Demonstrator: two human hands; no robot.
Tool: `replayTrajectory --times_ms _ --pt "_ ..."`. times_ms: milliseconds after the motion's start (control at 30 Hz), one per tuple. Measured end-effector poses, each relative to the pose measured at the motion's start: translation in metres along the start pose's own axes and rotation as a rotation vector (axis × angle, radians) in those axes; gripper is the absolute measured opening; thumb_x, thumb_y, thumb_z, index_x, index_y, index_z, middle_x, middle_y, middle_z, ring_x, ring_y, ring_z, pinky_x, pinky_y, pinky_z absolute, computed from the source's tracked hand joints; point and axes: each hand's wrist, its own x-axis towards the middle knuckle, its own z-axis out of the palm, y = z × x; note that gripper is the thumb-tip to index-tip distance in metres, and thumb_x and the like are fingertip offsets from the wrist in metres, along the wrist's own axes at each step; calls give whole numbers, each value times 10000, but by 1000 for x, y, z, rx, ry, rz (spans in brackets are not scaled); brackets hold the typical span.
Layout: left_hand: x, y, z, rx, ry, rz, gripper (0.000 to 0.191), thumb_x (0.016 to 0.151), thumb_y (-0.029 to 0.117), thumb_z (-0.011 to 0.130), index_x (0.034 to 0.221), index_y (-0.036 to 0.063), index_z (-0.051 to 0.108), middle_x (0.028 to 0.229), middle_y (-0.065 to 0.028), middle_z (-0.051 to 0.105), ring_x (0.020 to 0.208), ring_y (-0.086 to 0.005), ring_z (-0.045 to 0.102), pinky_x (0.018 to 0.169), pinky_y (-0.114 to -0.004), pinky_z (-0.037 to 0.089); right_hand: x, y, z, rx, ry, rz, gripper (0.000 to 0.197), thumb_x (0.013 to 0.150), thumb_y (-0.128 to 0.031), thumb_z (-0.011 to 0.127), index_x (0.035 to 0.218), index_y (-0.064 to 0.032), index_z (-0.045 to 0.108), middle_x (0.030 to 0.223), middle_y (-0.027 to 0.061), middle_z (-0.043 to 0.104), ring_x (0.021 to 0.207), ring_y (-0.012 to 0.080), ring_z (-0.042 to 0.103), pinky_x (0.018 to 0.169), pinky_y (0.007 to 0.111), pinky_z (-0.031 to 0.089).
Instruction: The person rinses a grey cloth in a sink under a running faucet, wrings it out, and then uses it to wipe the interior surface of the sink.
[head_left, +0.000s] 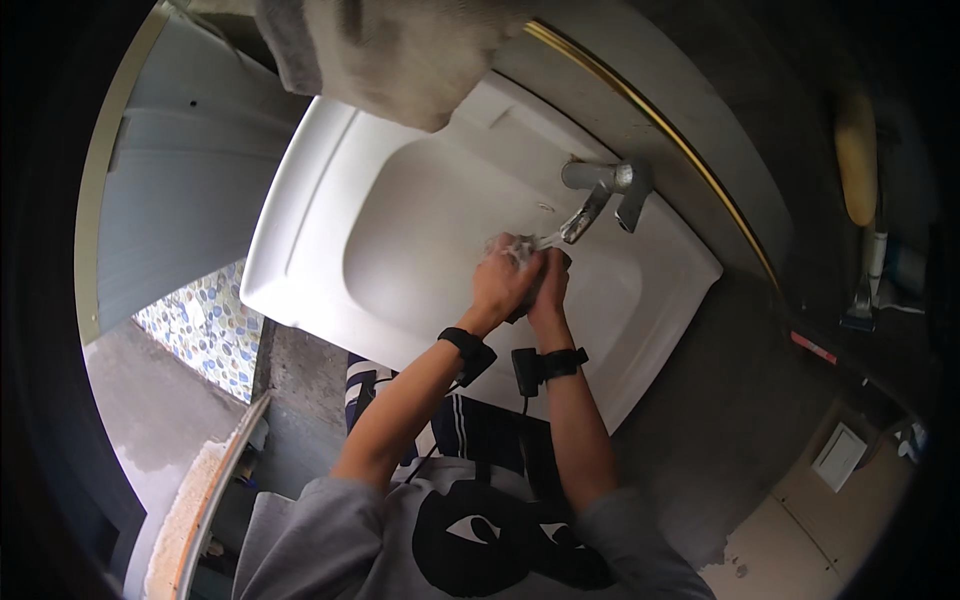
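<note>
In the head view, my left hand (504, 281) and my right hand (551, 281) are close together over a white ceramic washbasin (420, 232). Both are closed around a dark, wet, cloth-like bundle (534, 289), largely hidden by the fingers; its exact kind cannot be told. Water (550, 240) runs from the spout of a chrome faucet (583, 217) onto the bundle and my left hand. Each wrist wears a black strap with a small black box, and cables hang from them.
A beige-grey towel (405, 60) hangs over the basin's far left edge. Behind the faucet curves a gold-coloured trim (660, 112). A grey panel (187, 172) stands on the left. At the right are a yellowish long object (856, 157) and a razor-like tool (862, 300).
</note>
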Motion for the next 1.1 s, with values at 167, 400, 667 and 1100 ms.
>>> replayTrajectory --times_ms 167,400,667,1100 --pt "5 -17 14 -278 75 -25 381 833 340 598 959 -19 584 790 -226 644 787 -409 627 757 -449 493 8 11 -19 -157 -34 -154 416 922 -384 568 1131 -25 560 1116 72 591 1046 197 567 889 334 471" --pt "-11 -2 -1 -229 122 165 371 753 271 646 958 -29 576 975 -186 551 857 -370 558 757 -426 476 -25 -4 -35 135 -325 165 633 924 -492 586 1391 -94 431 1375 64 474 1263 229 456 1036 377 383" --pt "-18 -3 -9 -89 -16 393 436 746 323 682 1043 39 537 1080 -189 538 1020 -395 534 862 -455 476 -25 -18 -35 240 -288 176 498 979 -463 365 1263 -101 556 1230 63 615 1131 221 598 970 376 492" --pt "-8 6 -4 -221 -39 44 597 824 441 684 1191 -11 554 1160 -263 577 1096 -407 559 950 -459 453 0 -31 -7 153 -245 86 299 970 -341 500 1025 -53 560 1027 53 628 958 174 618 853 335 507"
